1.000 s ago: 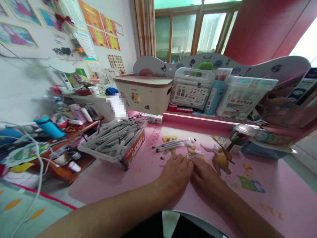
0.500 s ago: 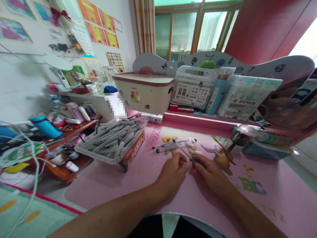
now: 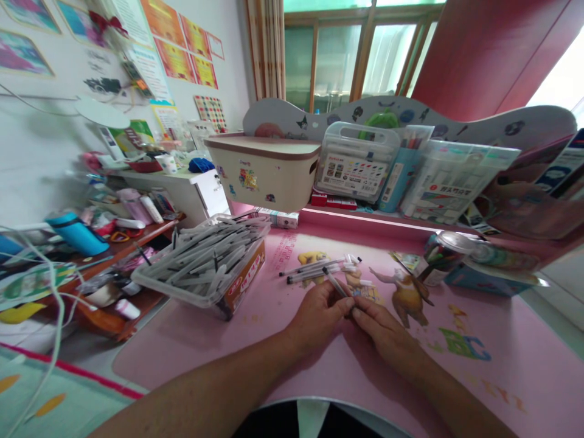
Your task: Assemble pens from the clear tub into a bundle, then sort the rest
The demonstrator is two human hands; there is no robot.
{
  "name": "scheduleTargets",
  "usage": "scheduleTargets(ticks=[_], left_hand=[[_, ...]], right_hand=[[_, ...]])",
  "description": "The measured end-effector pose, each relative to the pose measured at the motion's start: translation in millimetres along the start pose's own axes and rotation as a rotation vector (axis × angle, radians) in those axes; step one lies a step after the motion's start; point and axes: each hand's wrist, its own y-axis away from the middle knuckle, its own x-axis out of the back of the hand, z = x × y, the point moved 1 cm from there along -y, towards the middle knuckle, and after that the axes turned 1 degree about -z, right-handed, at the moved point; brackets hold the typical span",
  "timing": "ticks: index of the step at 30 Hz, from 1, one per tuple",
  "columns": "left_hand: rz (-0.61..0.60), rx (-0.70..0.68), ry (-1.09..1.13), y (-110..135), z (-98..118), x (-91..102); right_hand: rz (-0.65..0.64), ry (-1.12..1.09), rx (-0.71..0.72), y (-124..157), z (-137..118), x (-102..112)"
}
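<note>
The left hand (image 3: 318, 312) and right hand (image 3: 387, 325) pinch one thin pen (image 3: 335, 282); loose pens (image 3: 314, 272) lie at eleven o'clock from them.

One head-worn cam, sitting just above the near edge of the pink desk (image 3: 173, 334), aimed forward and tipped down across it. It's pretty close in: the left hand (image 3: 322, 313) and right hand (image 3: 383, 322) are right there over the desktop, forearms coming in from the desk's near side. Super wide though, catching the cluttered shelf (image 3: 146, 241) left of the desk and the window (image 3: 335, 67) beyond it.
</note>
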Motion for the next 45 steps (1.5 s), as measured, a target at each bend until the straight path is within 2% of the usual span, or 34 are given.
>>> scheduleTargets(ticks=[3, 6, 11, 16, 24, 29, 32, 35, 37, 41, 45], left_hand=[[-0.008, 0.010, -0.011, 0, -2, 1.3], [-0.015, -0.031, -0.068, 0, 2, 1.3], [-0.043, -0.055, -0.069, 2, 7, 0.1], [-0.055, -0.044, -0.091, 4, 7, 0.6], [-0.015, -0.053, -0.129, -2, 13, 9.3], [0.009, 0.029, -0.068, -2, 16, 14.2], [-0.107, 0.137, -0.109, -2, 13, 16.8], [-0.284, 0.198, -0.214, -4, 10, 19.6], [-0.336, 0.173, -0.267, -5, 10, 21.3], [-0.383, 0.114, -0.406, -6, 12, 23.9], [-0.439, 0.079, -0.589, -6, 12, 27.8]], right_hand=[[-0.009, -0.046, 0.013, 0, -1, -3], [-0.035, -0.189, 0.003, -1, 4, -7], [-0.086, -0.467, -0.119, -2, 11, -12], [-0.085, -0.486, -0.186, -2, 9, -15], [-0.064, -0.344, -0.240, 0, 6, -10], [0.100, -0.312, -0.185, -6, 10, 7], [0.193, -0.312, -0.161, -9, 16, 13], [0.159, -0.317, -0.150, -10, 20, 15], [0.160, -0.277, -0.127, -9, 19, 16], [0.266, -0.005, -0.044, -6, 7, 22], [0.248, 0.249, -0.046, -5, -5, 24]])
